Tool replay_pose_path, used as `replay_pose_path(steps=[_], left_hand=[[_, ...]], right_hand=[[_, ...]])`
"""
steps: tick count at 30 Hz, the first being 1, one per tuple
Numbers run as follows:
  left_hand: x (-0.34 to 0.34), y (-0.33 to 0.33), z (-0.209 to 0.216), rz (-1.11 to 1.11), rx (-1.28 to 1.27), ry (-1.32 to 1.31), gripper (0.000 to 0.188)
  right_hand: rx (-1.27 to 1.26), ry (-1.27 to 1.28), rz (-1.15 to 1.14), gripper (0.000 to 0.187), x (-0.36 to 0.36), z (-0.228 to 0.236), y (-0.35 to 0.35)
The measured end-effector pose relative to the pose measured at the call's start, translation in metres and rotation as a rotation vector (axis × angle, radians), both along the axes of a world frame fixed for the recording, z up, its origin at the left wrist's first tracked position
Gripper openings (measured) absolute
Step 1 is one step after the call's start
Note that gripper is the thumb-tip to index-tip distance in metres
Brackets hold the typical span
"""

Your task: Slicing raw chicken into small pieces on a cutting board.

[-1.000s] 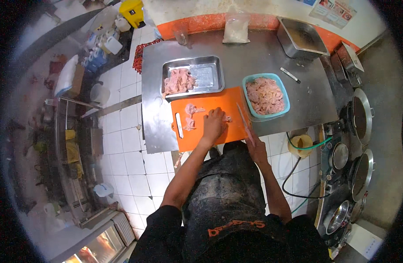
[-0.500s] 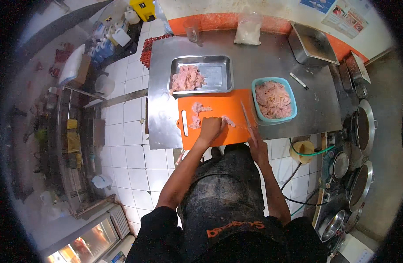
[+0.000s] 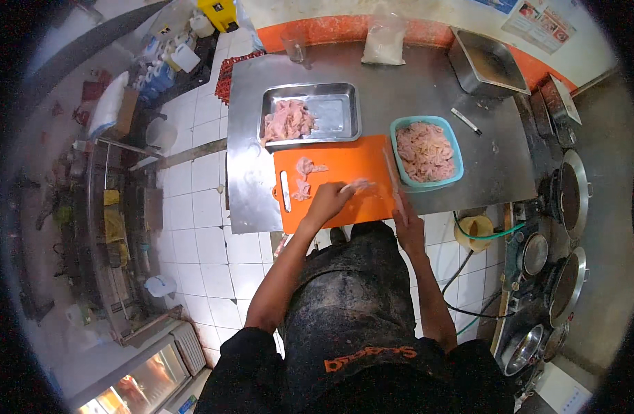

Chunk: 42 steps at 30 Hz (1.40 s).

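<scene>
An orange cutting board (image 3: 338, 155) lies at the table's near edge. Over its middle, my left hand (image 3: 329, 202) pinches a strip of raw pale-pink meat (image 3: 362, 184), slightly blurred. My right hand (image 3: 408, 229) grips a knife (image 3: 391, 169) by the handle; its blade points away from me along the board's right side, apart from the meat. Small meat pieces (image 3: 303, 188) rest on the board's left part. Behind it, a steel tray (image 3: 341, 114) has a heap of raw meat (image 3: 288, 122) at its left. A light-blue basin (image 3: 460, 155) full of cut meat (image 3: 425, 153) stands to the right.
On the steel table (image 3: 400, 83) are a clear glass (image 3: 293, 48), a bag of white powder (image 3: 384, 45), a deep steel pan (image 3: 486, 65) and a marker (image 3: 466, 121). Woks (image 3: 573, 196) stand on the right. A green hose (image 3: 489, 237) hangs near the table's front right.
My left hand has shifted slightly, and the meat strip has moved with it. The knife stays at the board's right side, its blade now more upright in the picture. The whole view has shifted a little.
</scene>
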<state>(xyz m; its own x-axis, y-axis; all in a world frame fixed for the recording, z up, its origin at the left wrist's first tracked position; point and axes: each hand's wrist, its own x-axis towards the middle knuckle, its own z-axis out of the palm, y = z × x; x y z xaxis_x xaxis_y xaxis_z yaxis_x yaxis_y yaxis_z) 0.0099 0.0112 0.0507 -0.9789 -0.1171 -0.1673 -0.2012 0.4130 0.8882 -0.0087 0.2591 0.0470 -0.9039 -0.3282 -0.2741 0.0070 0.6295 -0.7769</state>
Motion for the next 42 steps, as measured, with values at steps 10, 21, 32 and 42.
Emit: replay_pose_path(steps=[10,21,32,42], left_hand=[[0.028,0.017,0.017,0.092,-0.620,0.297,0.026],[0.047,-0.017,-0.049,-0.145,-0.835,0.194,0.010],[0.004,0.023,-0.044,-0.037,-0.415,-0.079,0.013],[-0.006,0.040,-0.106,-0.065,-0.549,0.118,0.013]], right_hand=[[0.165,0.178,0.251,0.057,0.035,-0.083,0.004],[0.345,0.175,0.247,0.055,0.025,-0.071,0.006],[0.268,0.210,0.439,0.054,0.025,-0.081,0.005],[0.192,0.230,0.377,0.053,0.027,-0.093,0.027]])
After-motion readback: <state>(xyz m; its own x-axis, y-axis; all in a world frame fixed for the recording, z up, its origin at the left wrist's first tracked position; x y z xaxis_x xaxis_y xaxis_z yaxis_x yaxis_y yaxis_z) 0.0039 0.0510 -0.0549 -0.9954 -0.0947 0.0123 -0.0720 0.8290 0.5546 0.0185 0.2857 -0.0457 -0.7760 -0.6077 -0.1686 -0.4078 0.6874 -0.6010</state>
